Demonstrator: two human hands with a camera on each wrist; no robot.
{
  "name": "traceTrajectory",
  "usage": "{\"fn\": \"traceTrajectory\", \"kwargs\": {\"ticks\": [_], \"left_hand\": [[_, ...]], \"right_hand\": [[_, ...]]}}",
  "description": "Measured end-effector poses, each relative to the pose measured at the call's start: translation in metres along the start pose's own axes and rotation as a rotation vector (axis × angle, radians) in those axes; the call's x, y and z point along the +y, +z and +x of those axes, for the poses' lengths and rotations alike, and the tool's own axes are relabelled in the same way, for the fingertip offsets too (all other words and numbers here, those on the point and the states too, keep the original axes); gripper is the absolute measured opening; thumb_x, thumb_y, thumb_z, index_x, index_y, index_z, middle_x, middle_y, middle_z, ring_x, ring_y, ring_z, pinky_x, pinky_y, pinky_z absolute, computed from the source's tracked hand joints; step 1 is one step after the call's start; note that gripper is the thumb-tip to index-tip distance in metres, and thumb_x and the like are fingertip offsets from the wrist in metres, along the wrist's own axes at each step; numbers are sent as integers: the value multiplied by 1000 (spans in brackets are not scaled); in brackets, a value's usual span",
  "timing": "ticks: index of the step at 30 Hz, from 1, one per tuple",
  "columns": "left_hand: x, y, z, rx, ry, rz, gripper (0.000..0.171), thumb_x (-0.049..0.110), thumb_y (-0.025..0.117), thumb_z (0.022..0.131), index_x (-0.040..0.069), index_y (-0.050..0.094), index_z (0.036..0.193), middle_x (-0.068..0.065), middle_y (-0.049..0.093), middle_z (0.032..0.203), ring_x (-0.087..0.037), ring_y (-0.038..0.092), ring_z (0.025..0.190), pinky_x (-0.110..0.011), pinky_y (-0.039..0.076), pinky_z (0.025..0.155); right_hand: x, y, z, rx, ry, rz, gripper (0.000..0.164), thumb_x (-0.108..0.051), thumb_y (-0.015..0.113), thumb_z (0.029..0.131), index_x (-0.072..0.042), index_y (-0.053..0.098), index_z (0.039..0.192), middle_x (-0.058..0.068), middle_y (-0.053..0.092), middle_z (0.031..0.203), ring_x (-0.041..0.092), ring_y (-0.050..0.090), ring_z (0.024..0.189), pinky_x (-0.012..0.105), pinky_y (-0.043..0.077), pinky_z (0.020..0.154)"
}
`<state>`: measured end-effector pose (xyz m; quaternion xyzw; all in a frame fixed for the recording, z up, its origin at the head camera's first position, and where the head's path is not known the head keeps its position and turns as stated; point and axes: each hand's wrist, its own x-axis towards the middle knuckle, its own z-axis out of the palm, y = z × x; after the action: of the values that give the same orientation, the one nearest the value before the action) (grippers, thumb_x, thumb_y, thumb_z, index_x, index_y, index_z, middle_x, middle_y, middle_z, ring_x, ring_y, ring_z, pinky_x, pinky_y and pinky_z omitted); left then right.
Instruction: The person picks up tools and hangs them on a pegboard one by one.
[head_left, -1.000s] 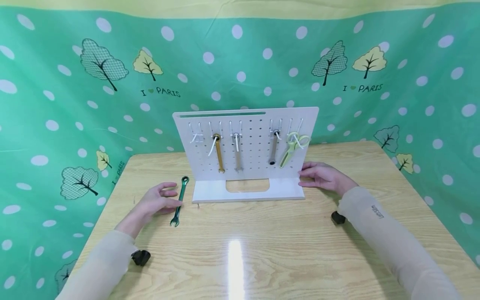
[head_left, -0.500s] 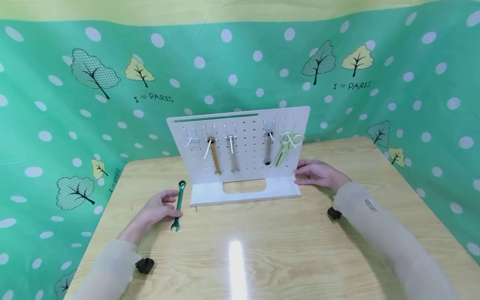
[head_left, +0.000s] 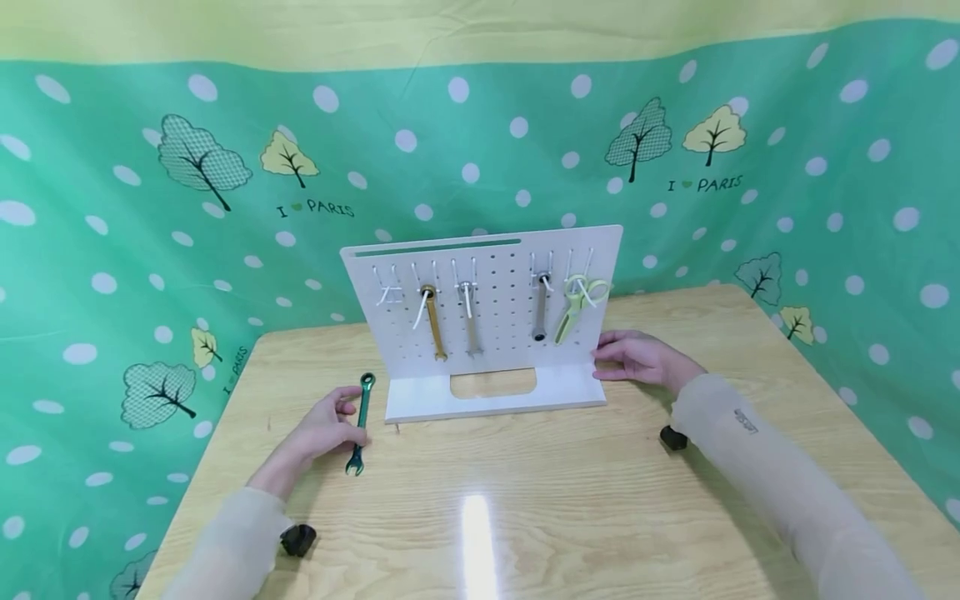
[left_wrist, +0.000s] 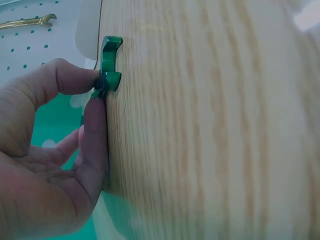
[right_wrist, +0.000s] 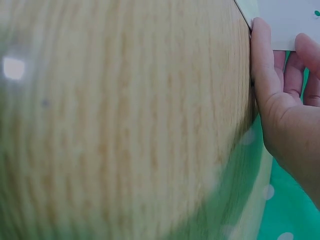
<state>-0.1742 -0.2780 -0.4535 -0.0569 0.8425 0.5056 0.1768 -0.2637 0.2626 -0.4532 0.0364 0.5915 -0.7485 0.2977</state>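
Note:
A green combination wrench [head_left: 363,417] lies on the table left of the white pegboard [head_left: 501,350]. My left hand [head_left: 322,427] pinches its shank; in the left wrist view, thumb and finger meet at the wrench [left_wrist: 111,65] close to its open end, low over the wood. At the pegboard's lower right edge, my right hand [head_left: 641,360] holds the board, with some fingers passing behind the panel. The right wrist view shows these fingers [right_wrist: 265,60] against the board's corner. From the hooks hang a gold wrench [head_left: 434,325], two silver wrenches and green scissors [head_left: 573,310].
The leftmost hook [head_left: 388,292] on the pegboard carries no tool. A wooden table [head_left: 570,500] spreads in front, with a bright light reflection on it. Behind hangs a green dotted curtain [head_left: 450,167] with printed trees.
The head view shifts slightly. My left hand has closed in on the green wrench, its thumb now at the shank. The right hand stays at the pegboard's edge.

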Motion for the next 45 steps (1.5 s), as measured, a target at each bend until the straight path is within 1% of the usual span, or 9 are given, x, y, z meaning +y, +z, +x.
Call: {"fn": "traceTrajectory", "kwargs": {"ticks": [12,20,27,32,36,39,41,43,45], "left_hand": [[8,3,-1,2,-21,68,99,-9,74,70,1,26,156,-16,39,117,-25,46,88,-31,51,64],[10,3,-2,-8,16,121,100,-10,72,68,-3,23,155,-21,41,119,-28,46,88,-32,50,62],[12,-3,-3,-24,34,127,98,-6,71,71,-5,22,155,-21,43,116,-26,50,86,-32,52,64],[11,-7,-3,-9,20,99,87,-8,65,77,-4,25,154,-19,49,112,-21,55,76,-31,53,59],[6,-7,-1,37,34,134,75,-13,58,79,-5,34,149,-16,58,104,-18,55,70,-25,48,53],[6,-6,-2,62,41,195,65,-7,57,84,-4,39,147,-14,63,97,-18,55,68,-25,48,54],[8,-5,-3,54,29,213,62,2,62,89,-4,40,146,-14,64,98,-20,57,70,-28,52,58],[12,-5,-4,39,18,233,64,14,70,92,-3,40,146,-14,65,99,-21,60,72,-31,56,63],[15,-4,-5,35,12,242,72,20,79,89,-5,41,145,-14,65,101,-21,62,74,-34,58,65]], "right_hand": [[0,-3,1,28,7,-30,33,9,51,100,2,45,132,10,61,115,22,61,108,50,49,104],[0,-1,1,17,9,-14,29,9,51,100,1,47,128,10,62,112,22,62,106,50,50,103],[-1,-2,1,19,9,-13,28,9,52,100,0,47,126,10,62,111,22,63,105,51,49,104],[-1,0,2,5,4,-22,26,8,51,101,0,49,125,10,62,112,23,62,107,51,47,105],[0,0,2,-4,3,-28,27,9,51,101,0,48,126,9,62,112,22,62,107,50,48,105],[0,-1,2,-6,6,-21,29,9,51,100,1,46,128,10,62,113,22,62,106,50,49,104],[0,-1,2,-6,6,-20,30,9,51,100,2,45,129,10,61,112,22,62,105,50,49,104],[0,-1,2,-1,8,-19,30,9,50,101,2,45,129,10,62,112,22,62,105,50,49,104],[0,-1,2,3,9,-16,29,9,50,101,2,45,129,10,62,111,22,62,104,50,49,104]]}}
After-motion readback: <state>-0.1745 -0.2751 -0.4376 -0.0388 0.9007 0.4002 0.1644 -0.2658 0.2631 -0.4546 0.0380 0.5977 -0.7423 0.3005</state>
